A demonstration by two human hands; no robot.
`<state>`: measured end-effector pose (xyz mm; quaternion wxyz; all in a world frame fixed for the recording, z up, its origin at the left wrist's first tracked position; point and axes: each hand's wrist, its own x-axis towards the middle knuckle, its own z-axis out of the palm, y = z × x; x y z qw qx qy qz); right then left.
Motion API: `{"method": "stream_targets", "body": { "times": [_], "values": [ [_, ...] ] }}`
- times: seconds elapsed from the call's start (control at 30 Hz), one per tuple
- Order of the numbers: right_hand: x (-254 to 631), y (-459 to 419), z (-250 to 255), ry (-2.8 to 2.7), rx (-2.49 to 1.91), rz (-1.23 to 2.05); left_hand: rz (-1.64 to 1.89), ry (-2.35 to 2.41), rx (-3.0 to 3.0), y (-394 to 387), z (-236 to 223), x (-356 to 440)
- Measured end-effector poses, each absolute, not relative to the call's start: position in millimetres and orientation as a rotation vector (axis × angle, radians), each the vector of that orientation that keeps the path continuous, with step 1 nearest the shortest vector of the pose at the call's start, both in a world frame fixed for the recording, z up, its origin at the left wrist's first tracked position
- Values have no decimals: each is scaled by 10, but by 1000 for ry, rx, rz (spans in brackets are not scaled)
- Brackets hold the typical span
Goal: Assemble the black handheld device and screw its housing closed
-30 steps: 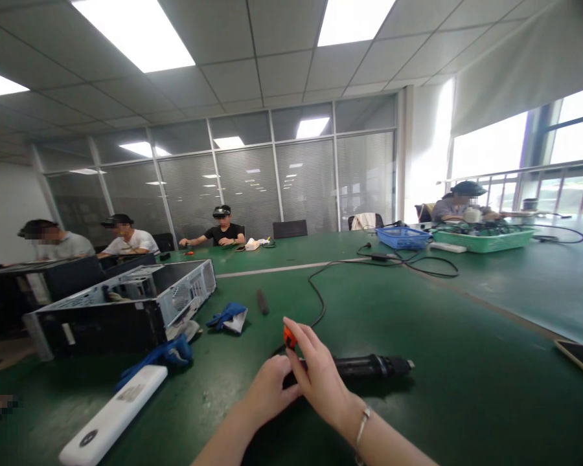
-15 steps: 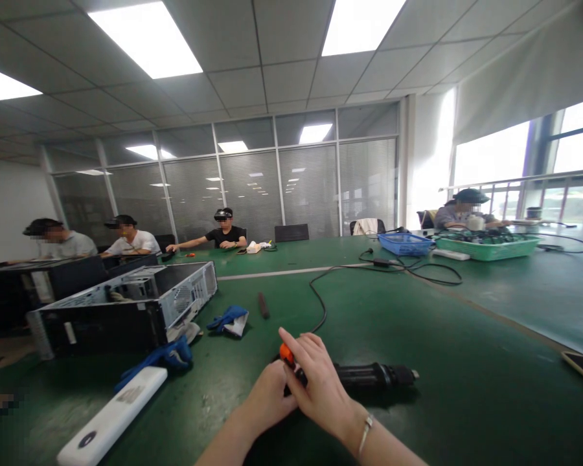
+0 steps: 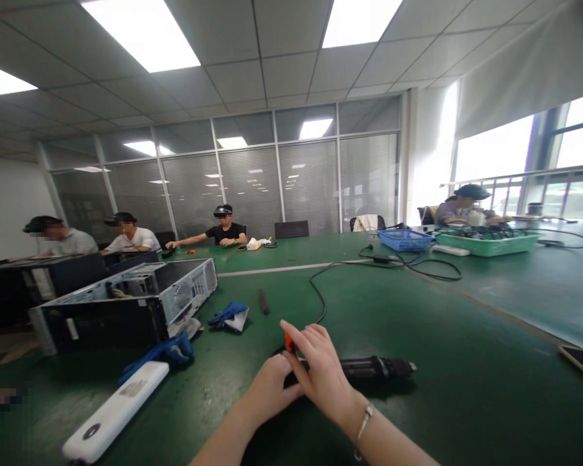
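Note:
A black electric screwdriver (image 3: 369,369) lies on its side on the green table (image 3: 442,362), its nose pointing right and a black cable (image 3: 320,304) running from its back end. My left hand (image 3: 269,388) is closed round the tool's rear end. My right hand (image 3: 320,375) lies over the same end, wrist crossed over the left, fingers curled on the body. Its forefinger rests by an orange part (image 3: 288,342) at the back of the tool.
An open computer case (image 3: 126,304) lies at the left, with blue gloves (image 3: 230,316) and a white power strip (image 3: 114,411) near it. A dark short rod (image 3: 263,301) lies beyond. Blue (image 3: 404,239) and green (image 3: 486,243) baskets stand far right. Several people sit at the table's far sides.
Both hands stay on the back end of the screwdriver; the right fingers have shifted slightly over the orange part. The view has moved a little.

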<state>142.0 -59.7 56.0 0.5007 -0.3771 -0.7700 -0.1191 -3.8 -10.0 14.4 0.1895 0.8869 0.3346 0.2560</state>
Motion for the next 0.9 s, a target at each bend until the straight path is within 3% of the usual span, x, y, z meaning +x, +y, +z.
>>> {"method": "stream_targets", "body": {
  "times": [0.27, 0.43, 0.63, 0.9],
  "values": [
    [1424, -631, 618, -1956, -879, -140, 729, 937, 2471, -143, 234, -23],
    [1458, -591, 603, -1928, -1006, -281, 720, 911, 2450, -151, 257, -19],
    [1458, -659, 669, -1981, -887, -80, 722, 927, 2460, -140, 241, -22],
    [1455, -626, 625, -1927, -992, -186, 713, 923, 2502, -94, 159, -27]
  ]
}}
